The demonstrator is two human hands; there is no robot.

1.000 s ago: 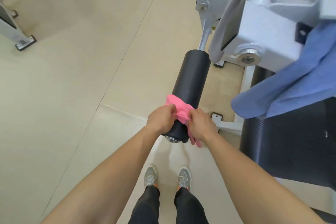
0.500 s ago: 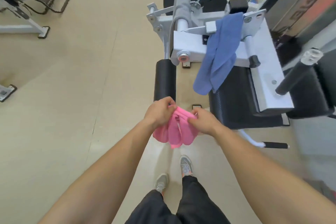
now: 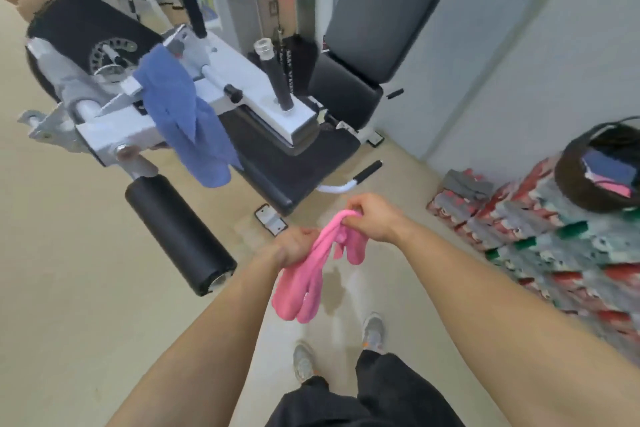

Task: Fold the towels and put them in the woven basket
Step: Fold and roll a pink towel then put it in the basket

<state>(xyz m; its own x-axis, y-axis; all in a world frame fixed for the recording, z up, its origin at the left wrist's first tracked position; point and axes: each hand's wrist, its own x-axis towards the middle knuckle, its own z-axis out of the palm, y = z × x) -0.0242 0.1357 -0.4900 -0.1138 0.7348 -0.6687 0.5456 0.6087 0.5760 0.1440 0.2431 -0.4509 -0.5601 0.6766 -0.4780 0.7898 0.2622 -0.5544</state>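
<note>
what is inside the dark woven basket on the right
The dark woven basket holds a folded dark blue towel lying on top of a pink towel, of which only the edge shows. Anything deeper is hidden by them and the basket wall.

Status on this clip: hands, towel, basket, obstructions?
Left hand and right hand grip pink towel, bunched, unfolded. Woven basket ahead right on stacked packs. Blue towel draped over gym machine. Nothing between hands and basket.

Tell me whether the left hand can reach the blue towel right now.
Probably not yet: the left hand grips the pink towel, though nothing stands between it and the blue towel.
</note>
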